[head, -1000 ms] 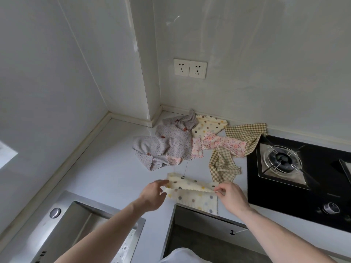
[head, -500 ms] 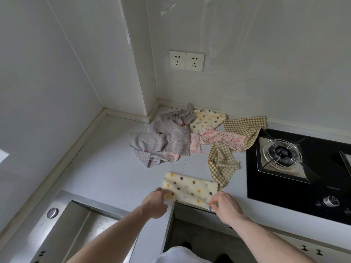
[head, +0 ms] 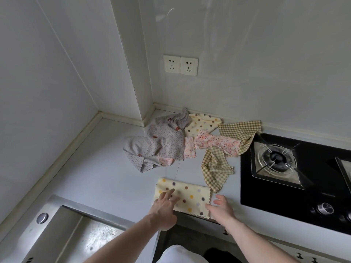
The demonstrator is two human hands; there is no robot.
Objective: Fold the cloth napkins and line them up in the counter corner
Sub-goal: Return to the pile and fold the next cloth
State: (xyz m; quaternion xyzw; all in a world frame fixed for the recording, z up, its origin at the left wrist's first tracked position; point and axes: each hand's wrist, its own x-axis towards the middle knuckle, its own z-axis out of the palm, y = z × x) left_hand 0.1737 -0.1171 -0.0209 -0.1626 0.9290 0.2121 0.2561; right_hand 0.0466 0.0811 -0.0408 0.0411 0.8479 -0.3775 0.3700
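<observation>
Fingers [head: 171,192] of my left hand [head: 164,207] spread flat on the dotted napkin [head: 190,194], near counter edge, likely pressing the fold. Right hand [head: 221,206] open beside it, gripping nothing. Unfolded pile [head: 167,141] sits farther back.

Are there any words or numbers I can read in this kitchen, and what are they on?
No words or numbers can be read anywhere.
White double wall socket: only plug holes, no print.
Black glass gas hob: a faint mark above its silver knob, too small to read.
Cream polka-dot napkin: only dots.
</observation>
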